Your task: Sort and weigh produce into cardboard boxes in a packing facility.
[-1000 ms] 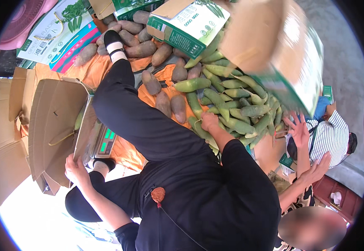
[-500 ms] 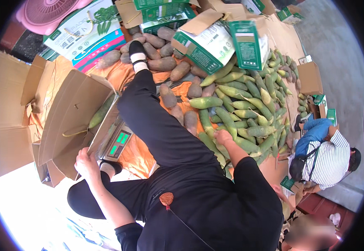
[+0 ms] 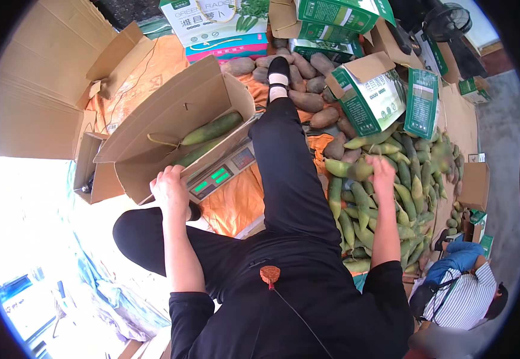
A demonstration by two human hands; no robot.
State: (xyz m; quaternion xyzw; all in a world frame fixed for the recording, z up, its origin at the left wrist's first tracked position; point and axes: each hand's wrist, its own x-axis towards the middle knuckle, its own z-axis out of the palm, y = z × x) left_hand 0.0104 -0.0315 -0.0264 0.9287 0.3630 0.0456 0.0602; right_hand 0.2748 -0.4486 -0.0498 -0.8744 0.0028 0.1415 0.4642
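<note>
The right hand [image 3: 382, 175] has moved forward, right of centre — curled by a green radish [image 3: 336, 167], grip unclear; left of centre, the left hand [image 3: 171, 189] pinches the carton [image 3: 149, 127]'s rim.

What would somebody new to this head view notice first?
Probably the big heap of green radishes on the right, with the right hand at its upper left part. Next, left of centre, the open cardboard box with green radishes inside, the left hand at its near edge, and the glowing green display of a scale along its right side.
</note>
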